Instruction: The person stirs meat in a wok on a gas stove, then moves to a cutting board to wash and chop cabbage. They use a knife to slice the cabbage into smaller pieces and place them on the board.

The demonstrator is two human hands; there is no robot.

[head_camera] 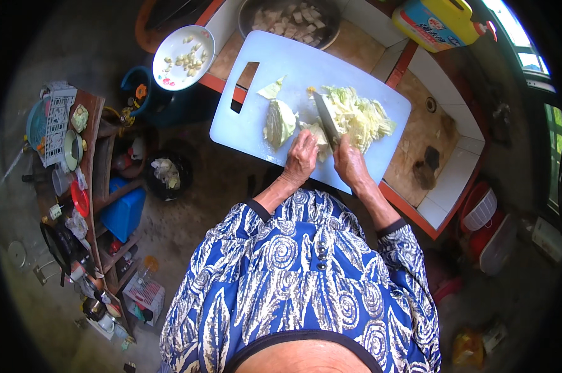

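Observation:
A white plastic cutting board (243, 126) lies across the tiled sink's edge. My right hand (351, 163) grips a kitchen knife (325, 114), its blade standing between a small cabbage piece and a heap of shredded cabbage (355, 114). With bent fingers my left hand (302, 156) holds the small cabbage piece (316, 135) against the board, left of the blade. A larger cabbage wedge (279, 123) rests further left, with a loose leaf piece (272, 88) above it. The knife's handle is mostly hidden in my right hand.
A plate of peeled garlic cloves (184, 74) stands at the board's upper left. Behind the board is a pan of cubed food (289, 23). A yellow jug (435, 23) stands at upper right. A cluttered wooden shelf (92, 163) is left; a black bin (169, 186) sits on the floor.

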